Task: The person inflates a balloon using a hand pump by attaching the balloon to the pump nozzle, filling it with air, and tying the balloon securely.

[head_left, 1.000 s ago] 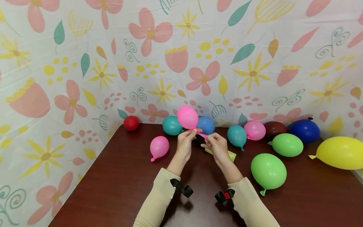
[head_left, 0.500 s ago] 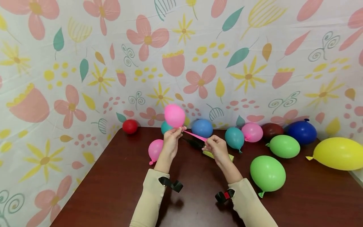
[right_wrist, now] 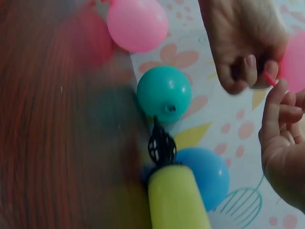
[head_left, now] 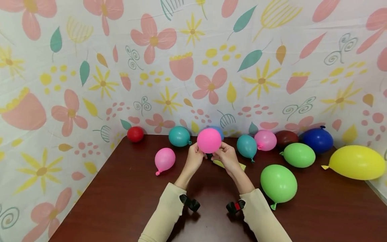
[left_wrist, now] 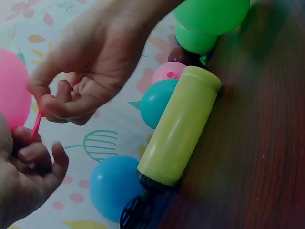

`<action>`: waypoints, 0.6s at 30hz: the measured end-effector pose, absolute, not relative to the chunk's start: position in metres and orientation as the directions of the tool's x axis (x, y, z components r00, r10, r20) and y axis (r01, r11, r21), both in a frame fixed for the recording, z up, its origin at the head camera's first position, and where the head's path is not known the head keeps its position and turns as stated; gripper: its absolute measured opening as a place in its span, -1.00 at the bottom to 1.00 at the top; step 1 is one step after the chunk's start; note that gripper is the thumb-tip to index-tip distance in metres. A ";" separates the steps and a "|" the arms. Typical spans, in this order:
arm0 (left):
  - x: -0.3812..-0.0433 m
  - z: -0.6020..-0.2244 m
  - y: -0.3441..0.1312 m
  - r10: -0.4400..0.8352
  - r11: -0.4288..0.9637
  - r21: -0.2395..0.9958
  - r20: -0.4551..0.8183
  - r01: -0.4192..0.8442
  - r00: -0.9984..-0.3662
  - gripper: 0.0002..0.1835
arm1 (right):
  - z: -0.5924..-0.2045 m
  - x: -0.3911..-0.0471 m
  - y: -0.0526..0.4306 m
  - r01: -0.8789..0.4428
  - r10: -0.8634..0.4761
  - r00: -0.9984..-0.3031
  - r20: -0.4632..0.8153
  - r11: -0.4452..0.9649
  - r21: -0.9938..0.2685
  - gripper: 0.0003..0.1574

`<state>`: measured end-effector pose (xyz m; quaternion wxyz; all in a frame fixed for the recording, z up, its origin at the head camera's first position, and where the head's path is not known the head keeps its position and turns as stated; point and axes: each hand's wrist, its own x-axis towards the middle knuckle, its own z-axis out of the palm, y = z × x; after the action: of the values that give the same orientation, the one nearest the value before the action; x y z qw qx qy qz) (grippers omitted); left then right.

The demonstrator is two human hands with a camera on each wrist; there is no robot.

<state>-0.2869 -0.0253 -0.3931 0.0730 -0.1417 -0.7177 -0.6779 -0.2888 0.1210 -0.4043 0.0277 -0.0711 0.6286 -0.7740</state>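
A round pink balloon [head_left: 209, 140] is held up over the back of the table, hiding part of both hands in the head view. My left hand [head_left: 194, 157] pinches its neck from the left. From the other side my right hand [head_left: 227, 157] has thumb and finger on the same neck [left_wrist: 36, 125], which shows as a thin pink strip between the two hands in the left wrist view. Beneath the hands lies a yellow-green balloon pump [left_wrist: 183, 124] with a black nozzle end [left_wrist: 138, 210].
A knotted pink balloon [head_left: 165, 159] lies left of the hands. Along the wall are a red balloon [head_left: 135, 134], teal balloons [head_left: 179, 136] and a blue balloon [head_left: 217, 131]. Green balloons [head_left: 278, 184] and a large yellow balloon [head_left: 356, 162] sit on the right. A flowered cloth [head_left: 181, 84] hangs behind.
The neck was pulled out long between the hands half a second ago. Now the left hand has come back rightward, the hands are close together, and the balloon sits lower, in front of them.
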 end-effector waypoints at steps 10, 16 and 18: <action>-0.270 -0.380 -0.018 0.031 0.002 0.951 0.309 0.309 -0.951 -0.64 | -0.402 -0.281 0.102 -0.053 0.005 -0.999 0.054 -0.258 -0.965 -0.76; -0.265 -0.372 -0.020 -0.062 0.044 0.964 0.266 0.264 -0.962 -0.53 | -0.405 -0.271 0.084 -0.180 0.060 -0.983 0.171 -0.219 -0.959 -0.79; -0.264 -0.371 -0.020 -0.097 0.063 0.964 0.264 0.259 -0.959 -0.52 | -0.403 -0.265 0.078 -0.236 0.088 -0.971 0.224 -0.178 -0.955 -0.82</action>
<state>-0.2637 -0.0202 -0.3708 0.1306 -0.0565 -0.7172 -0.6822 -0.2653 0.0779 -0.4027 -0.1059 -0.0588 0.6324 -0.7651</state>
